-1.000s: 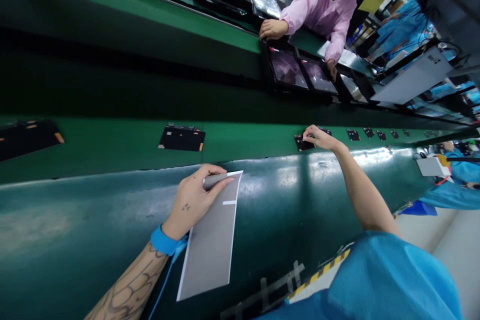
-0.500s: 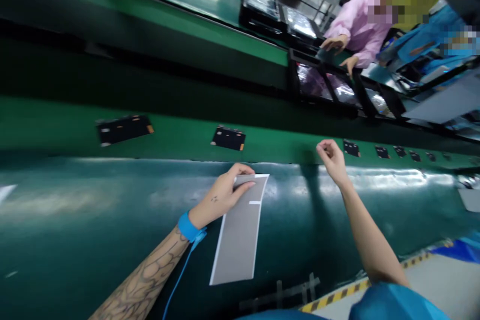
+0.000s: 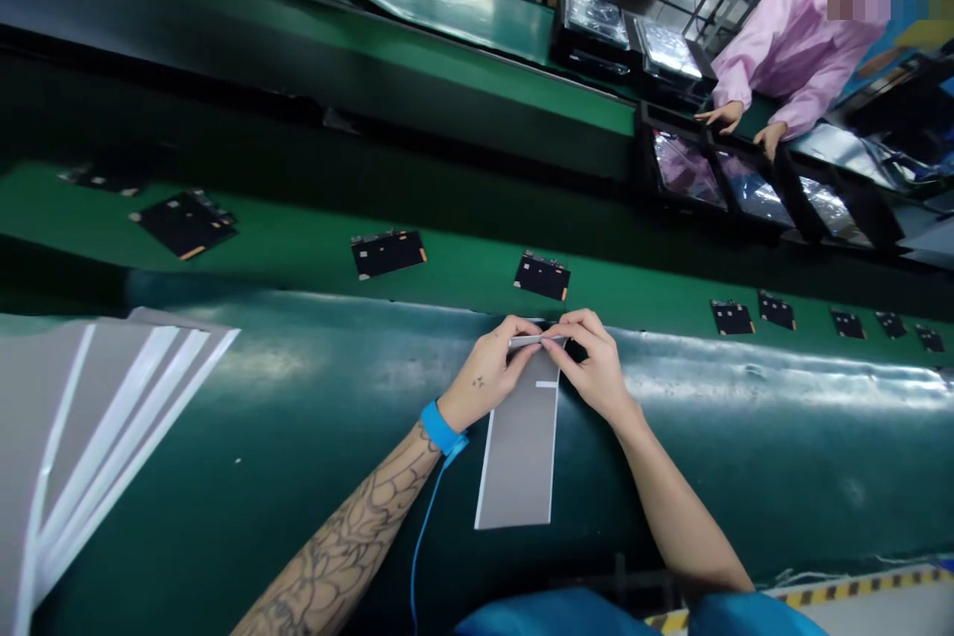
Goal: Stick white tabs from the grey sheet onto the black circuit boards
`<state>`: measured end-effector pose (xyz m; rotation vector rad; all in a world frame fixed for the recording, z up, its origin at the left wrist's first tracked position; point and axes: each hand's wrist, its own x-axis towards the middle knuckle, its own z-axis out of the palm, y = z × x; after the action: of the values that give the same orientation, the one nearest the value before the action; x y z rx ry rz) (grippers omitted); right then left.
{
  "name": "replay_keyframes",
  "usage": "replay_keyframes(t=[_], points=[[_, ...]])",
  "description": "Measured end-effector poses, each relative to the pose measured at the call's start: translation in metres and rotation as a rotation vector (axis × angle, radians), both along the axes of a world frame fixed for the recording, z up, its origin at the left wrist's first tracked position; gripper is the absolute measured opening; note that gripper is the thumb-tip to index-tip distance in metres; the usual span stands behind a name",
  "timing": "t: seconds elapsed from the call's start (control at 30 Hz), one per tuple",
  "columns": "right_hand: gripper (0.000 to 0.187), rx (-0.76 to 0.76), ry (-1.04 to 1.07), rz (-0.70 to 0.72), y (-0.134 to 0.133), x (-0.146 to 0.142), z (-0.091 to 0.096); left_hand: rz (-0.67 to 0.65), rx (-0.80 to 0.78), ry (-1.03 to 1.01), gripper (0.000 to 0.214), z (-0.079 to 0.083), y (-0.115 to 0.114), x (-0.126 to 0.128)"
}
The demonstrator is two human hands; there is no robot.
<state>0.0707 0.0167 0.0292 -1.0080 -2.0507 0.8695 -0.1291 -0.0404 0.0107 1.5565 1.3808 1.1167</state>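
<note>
A long grey sheet with white edges [image 3: 520,462] lies on the green bench, its far end raised and bent between my fingers. My left hand [image 3: 501,363] pinches that far end from the left, thumb on the near side. From the right, my right hand [image 3: 592,358] pinches the same end, its thumb and fingertips almost touching those of the left. What else the right fingertips may hold is too small to see. A blue wrist strap [image 3: 442,429] with a cord circles my left wrist. Just beyond the hands, a black flat part [image 3: 543,276] lies on the green belt.
Several similar black parts [image 3: 389,254] are spread along the belt [image 3: 462,280]. A fanned stack of grey sheets [image 3: 45,397] covers the bench's left side. Across the line, a person in a pink sleeve [image 3: 779,30] touches black trays [image 3: 686,164] holding shiny film-covered items.
My right hand has come in from the right and closed on the sheet's far end beside my left hand. The view has shifted left, bringing the stack of grey sheets into sight.
</note>
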Motion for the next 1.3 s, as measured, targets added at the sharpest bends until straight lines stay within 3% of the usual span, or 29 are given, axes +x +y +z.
replay_keyframes(t=[0.27, 0.47, 0.6, 0.7, 0.77, 0.87, 0.97, 1.3], points=[[0.008, 0.024, -0.034, -0.014, -0.002, -0.001, 0.003, -0.029, 0.019, -0.004, 0.009, -0.002, 0.0, 0.001], [0.008, -0.051, -0.109, 0.062, -0.002, 0.0, 0.012, -0.037, 0.017, 0.007, 0.009, -0.001, 0.0, 0.0], [0.013, -0.149, -0.049, 0.065, 0.0, 0.003, 0.016, -0.035, -0.028, -0.027, 0.01, -0.001, 0.002, -0.005], [0.022, -0.237, 0.031, -0.009, 0.021, 0.01, 0.01, -0.009, -0.058, -0.042, 0.011, 0.001, 0.003, -0.01], [0.028, -0.214, 0.036, -0.127, 0.047, 0.017, 0.0, -0.001, -0.062, -0.049, 0.012, 0.003, 0.004, -0.012], [0.036, -0.138, -0.07, -0.271, 0.088, 0.025, -0.018, 0.002, -0.071, -0.058, 0.014, 0.005, 0.004, -0.013], [0.041, -0.117, -0.173, -0.276, 0.114, 0.029, -0.03, 0.008, -0.078, -0.073, 0.014, 0.006, 0.004, -0.013], [0.036, -0.086, -0.236, -0.246, 0.127, 0.046, -0.042, -0.007, -0.06, -0.105, 0.012, 0.003, 0.006, -0.011]])
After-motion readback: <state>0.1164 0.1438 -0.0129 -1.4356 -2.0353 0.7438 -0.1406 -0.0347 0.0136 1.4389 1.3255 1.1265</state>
